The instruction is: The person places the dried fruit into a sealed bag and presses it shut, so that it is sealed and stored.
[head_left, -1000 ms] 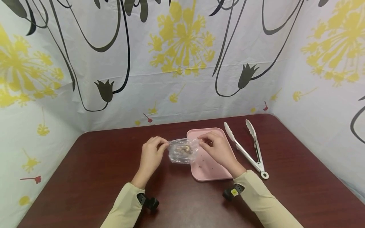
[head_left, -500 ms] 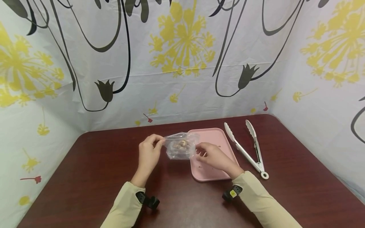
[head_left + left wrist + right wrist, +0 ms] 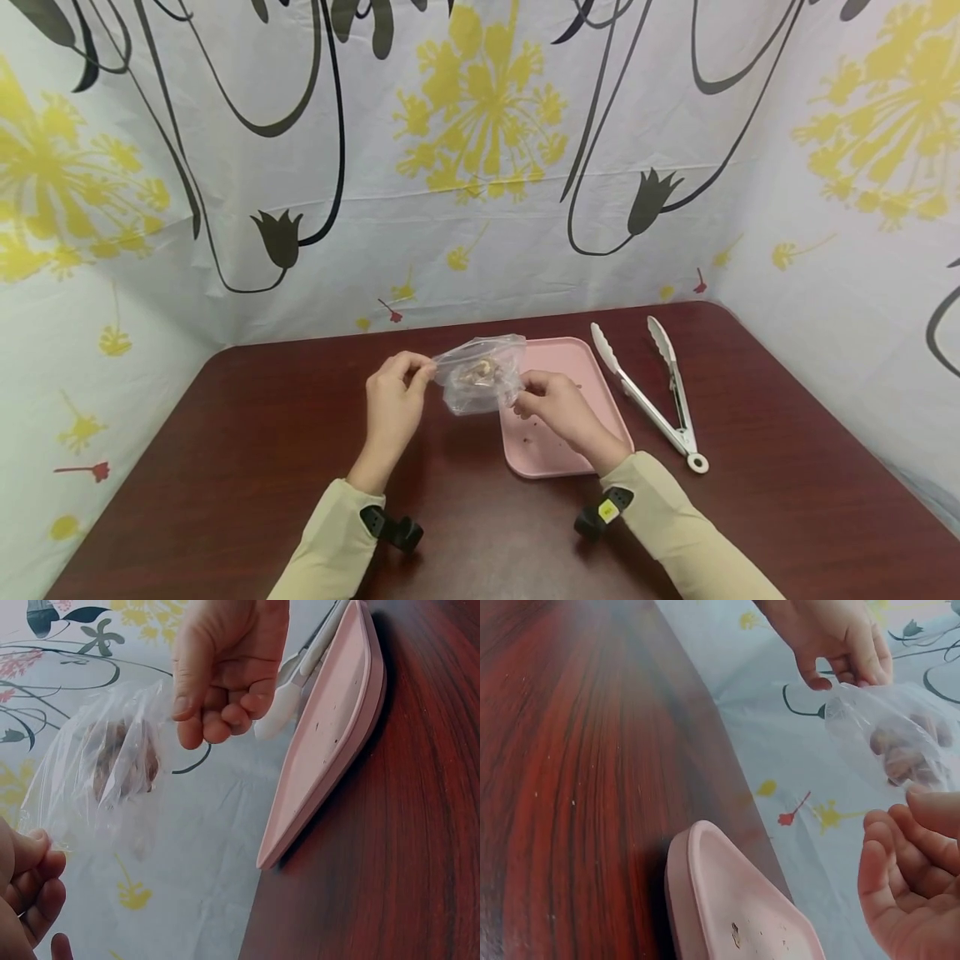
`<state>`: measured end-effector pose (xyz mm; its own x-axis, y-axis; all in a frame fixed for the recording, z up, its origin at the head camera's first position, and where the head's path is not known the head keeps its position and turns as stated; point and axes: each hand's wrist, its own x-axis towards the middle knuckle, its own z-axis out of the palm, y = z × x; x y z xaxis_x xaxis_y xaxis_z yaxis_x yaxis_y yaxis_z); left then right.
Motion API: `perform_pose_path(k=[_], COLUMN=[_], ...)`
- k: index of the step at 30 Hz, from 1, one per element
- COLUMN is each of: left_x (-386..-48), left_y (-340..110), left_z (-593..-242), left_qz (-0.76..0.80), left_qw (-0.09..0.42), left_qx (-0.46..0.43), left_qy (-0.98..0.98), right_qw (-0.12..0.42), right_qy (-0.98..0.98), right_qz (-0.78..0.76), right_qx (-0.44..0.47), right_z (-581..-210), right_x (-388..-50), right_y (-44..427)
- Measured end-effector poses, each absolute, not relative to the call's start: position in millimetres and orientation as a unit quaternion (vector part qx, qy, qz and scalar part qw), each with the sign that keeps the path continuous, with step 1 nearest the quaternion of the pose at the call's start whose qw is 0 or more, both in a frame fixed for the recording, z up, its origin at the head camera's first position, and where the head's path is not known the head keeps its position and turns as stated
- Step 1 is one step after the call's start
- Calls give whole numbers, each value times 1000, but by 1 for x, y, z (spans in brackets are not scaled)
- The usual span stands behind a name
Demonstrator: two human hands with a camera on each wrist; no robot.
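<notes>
— Above the middle of the desk [image 3: 300,433], what to log first?

— Clear plastic bag [image 3: 480,390], raised off the surface between left hand [image 3: 395,408] and right hand [image 3: 558,408]. In head view, overlapping the left edge of the pink tray [image 3: 555,354]. Loaded with brown, lumpy pieces [image 3: 904,754], too blurred by the film for an exact name.

— State of the left hand?

— Pinching a corner at the left end of the bag between thumb and index finger. Remaining fingers bent toward the palm.

— State of the right hand?

— Placed at the right end of the bag, over the tray, fingers bent. In right wrist view, thumb tip at the film. Pinch or mere contact: cannot tell.

— Condition of the tray?

— Lying flat on the desk. Rectangular, with rounded corners and a raised rim. Dotted with small dark crumbs [image 3: 736,935].

— To the right of the tray?

— Metal tongs [image 3: 654,413] with white tips, resting on the desk near the tray. Arms spread, ring end toward the person.

— Worn on the arms?

— Beige sleeves [image 3: 675,521], with a black device [image 3: 393,527] strapped at each wrist. Yellow label [image 3: 607,510] on the right one.

— Behind the desk?

— White sheeting [image 3: 360,217], printed with yellow dandelion heads [image 3: 491,108], dark tulips [image 3: 279,240] and small red flowers [image 3: 394,316].
</notes>
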<state>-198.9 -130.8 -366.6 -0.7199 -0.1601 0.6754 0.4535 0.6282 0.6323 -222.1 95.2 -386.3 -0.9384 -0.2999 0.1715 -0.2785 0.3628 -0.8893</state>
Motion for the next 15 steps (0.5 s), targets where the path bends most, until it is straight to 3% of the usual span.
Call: perform_pose_path(k=[10,15], left_x=[-196,-195], left_y=[-129,-129], left_z=[-365,-362], left_qz=[-383,-370], left_qw=[379,389], left_qx=[-121,-133], left_qy=[-834,-833], right_qw=[-37,-10], right_qy=[775,721], right_qz=[-621,-680], right_qx=[-111,-134], right_z=[-385,-387], right_x=[-223,-223], right_y=[91,92])
